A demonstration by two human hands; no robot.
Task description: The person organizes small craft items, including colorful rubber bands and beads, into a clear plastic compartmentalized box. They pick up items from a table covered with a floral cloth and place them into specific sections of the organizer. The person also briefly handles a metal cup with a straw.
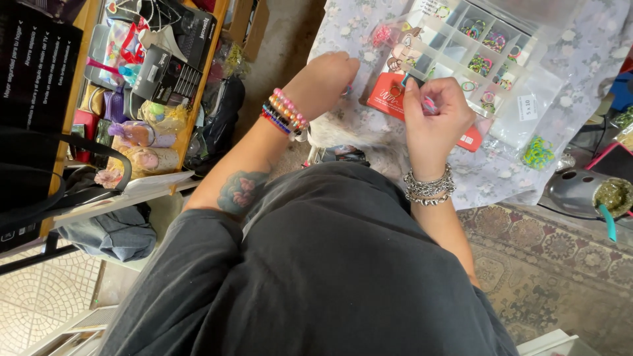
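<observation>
Small pink-and-blue piece (429,104) pinched in fingertips of right hand (435,122), above red card (389,95) at near edge of floral cloth (587,59). Left hand (324,82) curled into a loose fist just left of card; contents, if any, not discernible. One clear compartment box (484,49) behind, small coloured bands inside. One loose green band pile (538,152) to the right. Two wrists, both stacked with bracelets.
</observation>
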